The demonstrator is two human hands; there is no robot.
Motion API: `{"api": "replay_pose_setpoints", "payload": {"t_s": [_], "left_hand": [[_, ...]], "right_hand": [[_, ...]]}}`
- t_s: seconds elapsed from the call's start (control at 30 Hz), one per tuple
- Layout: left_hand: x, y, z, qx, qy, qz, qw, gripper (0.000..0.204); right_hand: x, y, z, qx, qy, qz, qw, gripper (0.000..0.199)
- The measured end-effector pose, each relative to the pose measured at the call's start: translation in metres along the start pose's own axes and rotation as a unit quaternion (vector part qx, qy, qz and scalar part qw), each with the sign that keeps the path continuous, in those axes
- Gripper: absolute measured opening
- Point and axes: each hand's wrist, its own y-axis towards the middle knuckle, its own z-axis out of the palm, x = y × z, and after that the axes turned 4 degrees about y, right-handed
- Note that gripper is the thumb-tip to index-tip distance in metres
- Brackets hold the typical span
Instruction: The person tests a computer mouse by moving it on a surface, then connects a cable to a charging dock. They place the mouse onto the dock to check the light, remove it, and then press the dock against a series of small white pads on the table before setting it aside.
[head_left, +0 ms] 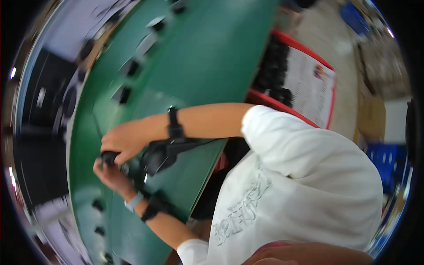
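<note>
Both my hands come together over the green table, around a small black rounded part (109,157). My right hand (126,139), higher in the picture, closes its fingers and thumb on it from above. My left hand (114,177) grips the same part from below with bent fingers. Motion blur hides the part's exact kind. Black straps with small devices circle both my wrists, and a pale watch band (134,202) sits on the left one. A bulky black device (159,158) with a cable shows beside my right wrist.
Along the green table (198,57) stand several black parts (121,94) in a row, with more black pieces (98,205) lower down. A red crate (330,101) beside the table holds black parts and a printed sheet (307,84). Blue crates (383,165) stand further right.
</note>
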Motion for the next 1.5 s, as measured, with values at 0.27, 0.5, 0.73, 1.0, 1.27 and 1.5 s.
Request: {"api": "replay_pose_setpoints", "payload": {"t_s": [0.27,0.5,0.73,1.0,1.27,1.5], "left_hand": [[0.016,0.007,-0.013,-0.054,0.046,0.065,0.995,0.034],[0.006,0.007,0.0,-0.092,0.06,0.01,0.994,0.04],[0.002,0.005,0.004,-0.097,0.077,0.017,0.992,0.049],[0.015,0.007,0.001,-0.101,0.124,0.066,0.985,0.028],[0.019,0.009,0.001,-0.088,0.101,0.064,0.989,0.019],[0.005,0.005,0.013,-0.027,0.142,0.164,0.976,0.059]], "right_hand": [[0.032,-0.253,-0.198,-0.411,0.173,0.112,0.888,0.044],[0.077,-0.566,-0.191,-0.178,-0.211,0.598,0.752,0.049],[0.062,-0.579,-0.15,-0.232,-0.225,0.563,0.76,0.039],[0.051,-0.248,-0.193,-0.322,-0.195,0.152,0.914,0.01],[-0.111,0.002,-0.07,0.003,-0.261,0.116,0.958,0.048],[-0.067,0.024,-0.011,-0.025,0.352,0.215,0.911,0.048]]}}
